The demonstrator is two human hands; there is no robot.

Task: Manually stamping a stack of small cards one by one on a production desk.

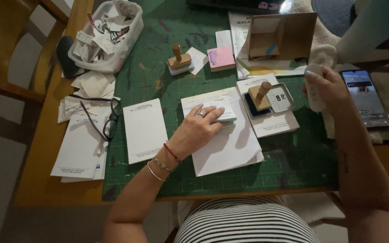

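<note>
My left hand lies flat on a stack of white printed sheets in the middle of the green cutting mat, with its fingers over a small white pad. My right hand is raised at the right and holds a white oblong object. Just left of it a wooden-handled stamp rests on a dark ink pad in an open tin.
A second wooden stamp and a pink sticky-note block lie further back. A clear tub of paper scraps, glasses and white envelopes sit at the left. A lit phone lies at the right, a cardboard box behind.
</note>
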